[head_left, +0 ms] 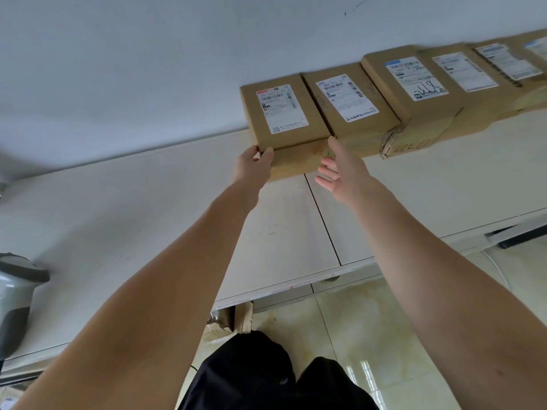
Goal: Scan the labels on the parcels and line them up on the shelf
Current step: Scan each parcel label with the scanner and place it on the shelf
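Note:
Several brown cardboard parcels with white labels on top stand in a row along the wall on the white shelf (142, 202). The leftmost parcel (296, 134) touches the second parcel (373, 113); a third parcel (426, 105) and others run off to the right, blurred. My left hand (254, 165) grips the front left corner of the leftmost parcel, thumb on its front face. With straight fingers, my right hand (337, 170) touches that parcel's front right corner.
A grey handheld scanner (17, 294) rests at the shelf's left edge. Torn cardboard (233, 319) shows under the shelf's front edge. Below is a glossy tiled floor (370, 335). A dark slot (521, 235) lies at the right under the shelf.

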